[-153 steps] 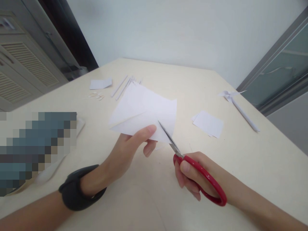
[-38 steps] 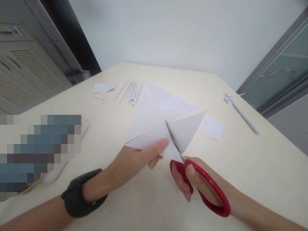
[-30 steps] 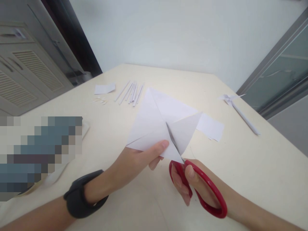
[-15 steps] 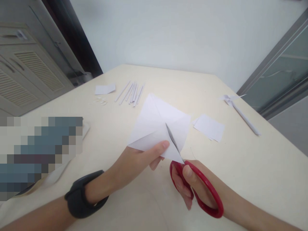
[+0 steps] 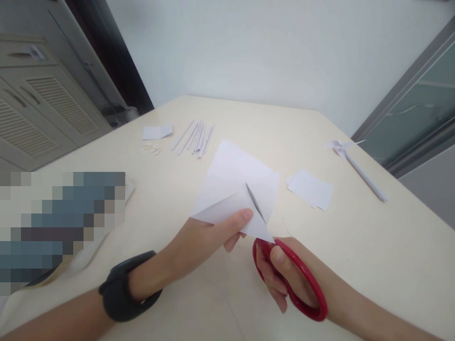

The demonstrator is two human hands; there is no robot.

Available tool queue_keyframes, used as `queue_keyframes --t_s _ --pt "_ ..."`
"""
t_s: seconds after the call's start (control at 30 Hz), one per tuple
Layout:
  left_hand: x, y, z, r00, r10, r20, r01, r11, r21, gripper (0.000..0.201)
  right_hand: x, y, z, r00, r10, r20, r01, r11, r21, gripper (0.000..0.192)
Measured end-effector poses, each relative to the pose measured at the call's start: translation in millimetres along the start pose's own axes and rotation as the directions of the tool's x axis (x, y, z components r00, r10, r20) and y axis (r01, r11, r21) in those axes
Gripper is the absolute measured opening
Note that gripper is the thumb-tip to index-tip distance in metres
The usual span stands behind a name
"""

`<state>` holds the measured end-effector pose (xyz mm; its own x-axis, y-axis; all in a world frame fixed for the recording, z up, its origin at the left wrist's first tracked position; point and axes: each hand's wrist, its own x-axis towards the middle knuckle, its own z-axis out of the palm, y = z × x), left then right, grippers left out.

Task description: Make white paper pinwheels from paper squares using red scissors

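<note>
A creased sheet of white paper [image 5: 245,163] is pinched at its near edge by my left hand [image 5: 216,232], thumb on top and fingers below. My right hand [image 5: 280,267] grips a pair of scissors with red handles [image 5: 314,296], its thumb and fingers through the loops. The blades lie along a slit running from the paper's near right corner toward its middle. One blade shows above the sheet; the other is hidden under it. The paper's near left part bends upward along a fold.
Several thin rolled paper sticks [image 5: 199,139] lie at the back, beside a small folded paper [image 5: 157,131] and pale scraps [image 5: 151,149]. On the right are small paper sheets [image 5: 311,188] and a paper pinwheel [image 5: 364,177]. A blurred-out area [image 5: 60,227] covers the left.
The scissor blades have closed slightly, and the red handle loops are a little nearer each other. Both hands keep their hold; the whole view has shifted slightly.
</note>
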<state>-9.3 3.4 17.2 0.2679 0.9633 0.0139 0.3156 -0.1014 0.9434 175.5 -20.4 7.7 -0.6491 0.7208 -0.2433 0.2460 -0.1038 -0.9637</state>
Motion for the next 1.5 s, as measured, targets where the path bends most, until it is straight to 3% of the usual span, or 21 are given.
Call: queue_keyframes --t_s 0.33,0.57,0.93,1.33,1.5 --pt "0.5 -7.3 -0.6 0.997 0.073 0.009 -0.073 0.997 -0.02 0.047 1.4 8.3 -1.4 1.0 0.001 0.003 -0.001 1.0 0.017 0.045" --pt "0.7 -11.8 0.0 0.994 0.088 -0.057 -0.091 0.994 -0.061 0.047 4.0 6.5 1.6 0.993 0.033 -0.11 -0.035 0.999 -0.009 0.043" --pt "2.3 -7.5 1.2 0.992 0.097 -0.083 -0.099 0.995 -0.031 0.047 5.7 13.0 -0.5 0.994 0.049 -0.093 -0.053 0.997 -0.049 0.05" --pt "-0.4 -5.1 3.0 0.988 0.105 -0.115 -0.108 0.994 -0.017 0.048 3.9 9.7 -0.2 0.993 0.069 -0.099 -0.071 0.997 -0.021 0.043" --pt "3.3 -6.5 4.5 0.972 0.084 -0.221 -0.118 0.982 -0.147 0.048 5.2 7.1 0.8 0.994 0.063 -0.088 -0.059 0.997 0.04 0.039"
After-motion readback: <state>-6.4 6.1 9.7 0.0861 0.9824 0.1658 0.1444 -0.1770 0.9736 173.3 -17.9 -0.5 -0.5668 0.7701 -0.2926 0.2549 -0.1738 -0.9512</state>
